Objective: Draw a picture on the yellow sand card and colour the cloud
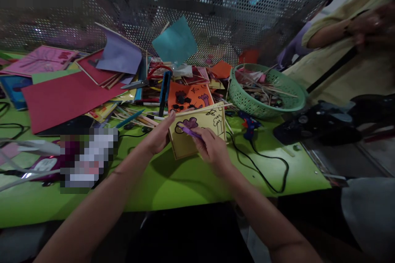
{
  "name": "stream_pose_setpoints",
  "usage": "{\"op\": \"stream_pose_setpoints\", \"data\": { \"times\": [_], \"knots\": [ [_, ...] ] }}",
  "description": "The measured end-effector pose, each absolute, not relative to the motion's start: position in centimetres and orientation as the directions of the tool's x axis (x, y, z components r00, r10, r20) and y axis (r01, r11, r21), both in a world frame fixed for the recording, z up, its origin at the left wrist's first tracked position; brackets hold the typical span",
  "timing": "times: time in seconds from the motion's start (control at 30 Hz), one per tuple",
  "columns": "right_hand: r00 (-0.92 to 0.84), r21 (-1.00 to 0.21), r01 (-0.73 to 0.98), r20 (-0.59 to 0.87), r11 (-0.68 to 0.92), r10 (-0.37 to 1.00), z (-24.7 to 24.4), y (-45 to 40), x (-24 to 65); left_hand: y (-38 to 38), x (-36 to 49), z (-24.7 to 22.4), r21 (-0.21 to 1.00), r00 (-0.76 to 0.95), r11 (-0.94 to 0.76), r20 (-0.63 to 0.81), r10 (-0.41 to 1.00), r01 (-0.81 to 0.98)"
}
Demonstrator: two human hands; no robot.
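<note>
A yellow card [185, 148] with a thin stick frame and black outline drawings is tilted up over the green table. My left hand [159, 134] grips its left edge, thumb at the upper corner. My right hand [212, 148] is closed around a purple marker [191, 132], its tip on the cloud-like shape at the card's left. That shape is partly coloured purple; a tree and a small bird-like outline at the right are uncoloured. Just behind it lies an orange card [191, 94] with dark and purple shapes.
A green basket [265, 111] of sticks stands at the right, near a blue glue gun [248, 125] with a black cord. Scissors [135, 84], coloured paper [68, 98] and sticks crowd the back. Another person [345, 61] stands at the right. The green table's [148, 197] front edge is nearest me.
</note>
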State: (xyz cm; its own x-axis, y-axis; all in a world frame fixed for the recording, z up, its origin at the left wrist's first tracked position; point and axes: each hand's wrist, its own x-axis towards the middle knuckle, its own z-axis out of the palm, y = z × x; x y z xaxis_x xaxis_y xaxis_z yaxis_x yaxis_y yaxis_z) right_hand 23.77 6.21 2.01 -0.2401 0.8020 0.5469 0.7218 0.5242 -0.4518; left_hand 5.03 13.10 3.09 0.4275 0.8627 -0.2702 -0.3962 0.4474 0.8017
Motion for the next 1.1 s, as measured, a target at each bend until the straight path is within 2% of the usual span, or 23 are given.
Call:
{"op": "stream_pose_setpoints", "data": {
  "times": [0.2,0.47,0.73,0.93,1.1],
  "knots": [
    [-0.230,-0.449,0.724,0.558,0.523,0.797,2.10,6.19,23.76,13.01,5.22,3.50,0.787,0.499,0.479,-0.257,0.828,-0.389],
    [-0.230,-0.469,0.725,0.527,0.505,0.818,2.00,6.18,23.70,13.02,5.03,3.13,0.790,0.496,0.462,-0.235,0.836,-0.404],
    [-0.241,-0.441,0.739,0.533,0.509,0.811,1.83,6.23,23.75,13.03,4.90,3.14,0.785,0.455,0.479,-0.287,0.843,-0.393],
    [-0.248,-0.439,0.725,0.553,0.531,0.796,1.86,6.20,23.80,13.09,4.80,2.87,0.777,0.469,0.470,-0.258,0.845,-0.418],
    [-0.203,-0.471,0.734,0.537,0.490,0.819,2.28,6.12,23.93,13.21,4.85,2.63,0.776,0.475,0.462,-0.242,0.846,-0.428]
  ]
}}
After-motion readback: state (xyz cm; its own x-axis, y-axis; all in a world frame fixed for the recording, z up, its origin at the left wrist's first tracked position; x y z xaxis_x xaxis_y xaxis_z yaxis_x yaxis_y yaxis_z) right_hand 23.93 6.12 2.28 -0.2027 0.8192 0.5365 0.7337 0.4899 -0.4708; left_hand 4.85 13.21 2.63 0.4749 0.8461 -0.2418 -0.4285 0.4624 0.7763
